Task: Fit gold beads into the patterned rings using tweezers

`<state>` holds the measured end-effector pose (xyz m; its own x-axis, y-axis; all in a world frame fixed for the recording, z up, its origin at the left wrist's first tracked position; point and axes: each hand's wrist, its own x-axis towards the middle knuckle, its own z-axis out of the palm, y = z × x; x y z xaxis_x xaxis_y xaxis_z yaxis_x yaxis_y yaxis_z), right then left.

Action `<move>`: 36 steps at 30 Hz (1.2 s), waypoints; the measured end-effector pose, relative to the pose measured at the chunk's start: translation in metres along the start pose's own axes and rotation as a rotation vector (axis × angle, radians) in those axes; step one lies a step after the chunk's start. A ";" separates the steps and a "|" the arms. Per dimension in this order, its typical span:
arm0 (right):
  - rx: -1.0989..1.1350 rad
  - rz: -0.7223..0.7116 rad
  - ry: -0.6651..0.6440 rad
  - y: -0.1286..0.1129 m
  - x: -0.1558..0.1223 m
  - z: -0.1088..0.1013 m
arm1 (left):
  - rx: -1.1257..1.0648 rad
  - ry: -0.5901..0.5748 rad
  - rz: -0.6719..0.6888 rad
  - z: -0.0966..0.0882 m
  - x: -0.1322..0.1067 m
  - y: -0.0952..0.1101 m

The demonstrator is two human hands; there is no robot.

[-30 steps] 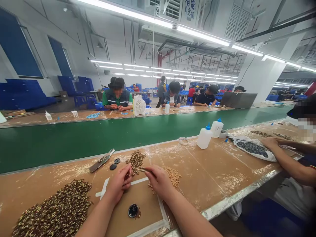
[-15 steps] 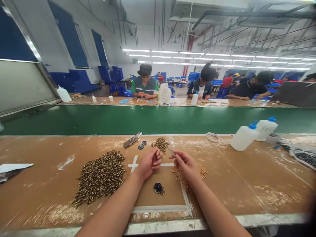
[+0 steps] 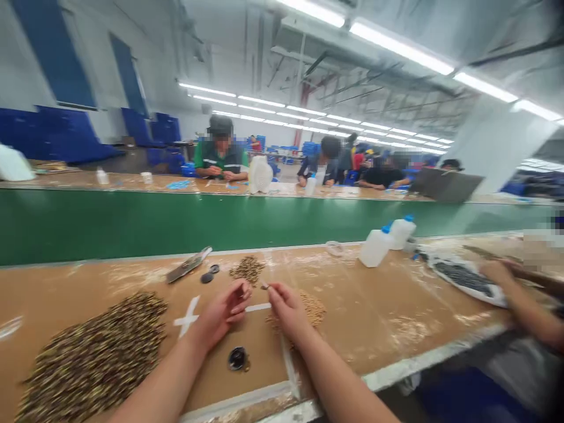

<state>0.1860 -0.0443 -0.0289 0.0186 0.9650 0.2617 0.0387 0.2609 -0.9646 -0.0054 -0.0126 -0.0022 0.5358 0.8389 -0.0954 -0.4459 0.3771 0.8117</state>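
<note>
My left hand (image 3: pixel 222 314) hovers over the brown worktable (image 3: pixel 379 317) with its fingers pinched on a small part I cannot make out. My right hand (image 3: pixel 285 305) is closed on thin metal tweezers (image 3: pixel 265 286), whose tips point at my left fingertips. A small black round part (image 3: pixel 238 358) lies on the table just below both hands. A large heap of dark-and-gold pieces (image 3: pixel 92 358) lies to the left. A small pile of the same pieces (image 3: pixel 248 269) sits behind the hands, and a pile of tan beads (image 3: pixel 314 310) lies under my right wrist.
A green conveyor belt (image 3: pixel 220 223) runs behind the table. Metal clippers (image 3: pixel 187 265) and two black discs (image 3: pixel 210 274) lie near the belt. Two white bottles with blue caps (image 3: pixel 385 239) stand to the right. A co-worker's arm (image 3: pixel 524 299) reaches to a tray of dark parts (image 3: pixel 462 277). Other people sit across the belt.
The camera has swung right and the picture is blurred by motion. My hands stay close together, still pinching the small part and the tweezers. The co-worker's arm is back in view.
</note>
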 end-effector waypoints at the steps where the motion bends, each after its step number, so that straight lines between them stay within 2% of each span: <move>1: -0.001 0.002 0.001 0.001 0.002 0.001 | 0.016 0.020 0.007 -0.002 0.001 0.000; 6: 0.010 -0.009 0.008 0.007 0.006 0.002 | 0.070 0.048 0.018 -0.010 0.008 -0.004; 10: 0.007 -0.063 0.013 0.007 0.005 0.003 | 0.099 0.086 0.044 -0.011 0.009 -0.006; 15: 0.052 -0.051 -0.013 0.011 0.006 0.004 | 0.098 0.122 0.029 -0.010 0.009 -0.007; 20: 0.017 -0.072 -0.041 0.011 0.002 0.002 | 0.099 0.084 0.039 -0.010 0.008 -0.007; 24: -0.098 -0.111 -0.059 0.010 -0.002 -0.002 | 0.090 0.022 0.051 -0.008 0.008 -0.007; 29: -0.178 -0.159 -0.064 0.009 -0.003 -0.003 | 0.125 0.028 0.064 -0.003 0.008 -0.008; 36: -0.225 -0.173 0.011 0.009 0.001 0.004 | 0.148 0.136 0.041 -0.011 0.012 -0.009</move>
<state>0.1827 -0.0408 -0.0373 0.0035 0.9061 0.4230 0.2634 0.4072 -0.8745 -0.0029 -0.0012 -0.0175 0.4130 0.9015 -0.1291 -0.3499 0.2880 0.8914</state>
